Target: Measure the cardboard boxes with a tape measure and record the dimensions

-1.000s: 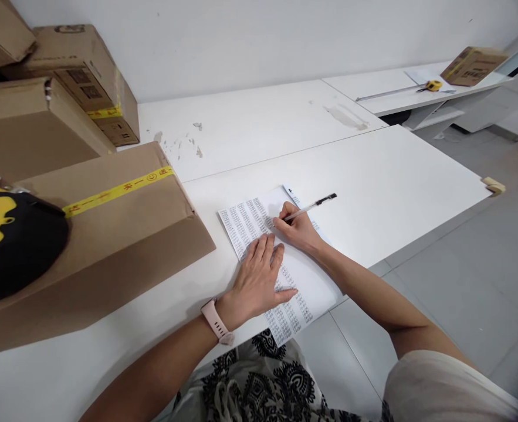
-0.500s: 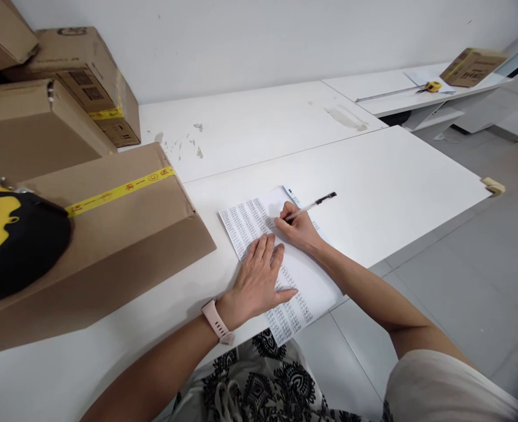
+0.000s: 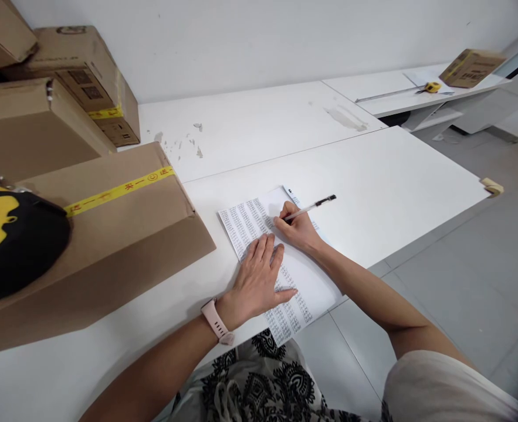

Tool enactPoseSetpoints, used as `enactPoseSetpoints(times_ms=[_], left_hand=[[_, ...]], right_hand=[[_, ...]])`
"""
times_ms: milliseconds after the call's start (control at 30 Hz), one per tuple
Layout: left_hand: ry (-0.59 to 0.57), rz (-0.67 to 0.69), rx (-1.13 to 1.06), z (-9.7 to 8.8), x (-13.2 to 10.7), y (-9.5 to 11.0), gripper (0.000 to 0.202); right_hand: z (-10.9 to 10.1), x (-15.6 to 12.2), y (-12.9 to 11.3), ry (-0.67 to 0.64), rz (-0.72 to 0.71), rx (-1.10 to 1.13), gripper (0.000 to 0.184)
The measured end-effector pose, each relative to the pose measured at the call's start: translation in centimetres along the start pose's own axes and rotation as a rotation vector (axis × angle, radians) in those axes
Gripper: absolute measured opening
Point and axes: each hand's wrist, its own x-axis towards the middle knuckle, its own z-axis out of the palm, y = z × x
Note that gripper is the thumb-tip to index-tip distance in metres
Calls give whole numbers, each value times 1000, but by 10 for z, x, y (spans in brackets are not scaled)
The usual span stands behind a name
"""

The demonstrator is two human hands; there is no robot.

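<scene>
A printed sheet of paper (image 3: 245, 223) filled with small rows of text lies on the white table (image 3: 386, 187), partly over the near edge. My left hand (image 3: 259, 278) rests flat on the sheet, fingers stretched out; a pink watch sits on its wrist. My right hand (image 3: 297, 227) grips a pen (image 3: 314, 205) with a black cap end, its tip touching the paper just beyond my left fingertips.
A large cardboard box (image 3: 122, 234) with yellow tape lies left of the sheet, a black and yellow object (image 3: 12, 240) on it. More boxes (image 3: 83, 76) stack at the back left. On a far table lie a small box (image 3: 470, 65) and a yellow tape measure (image 3: 432, 87).
</scene>
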Motion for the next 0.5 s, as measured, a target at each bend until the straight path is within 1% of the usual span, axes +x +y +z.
enactPoseSetpoints(times_ms=[167, 367, 500], left_hand=[[15, -1, 2, 1, -1, 0, 97], [6, 3, 7, 1, -1, 0, 98], [30, 3, -5, 1, -1, 0, 97]], right_hand=[[-1, 0, 1, 3, -7, -5, 22], [-1, 1, 4, -9, 4, 14, 22], [-1, 1, 3, -10, 20, 10, 21]])
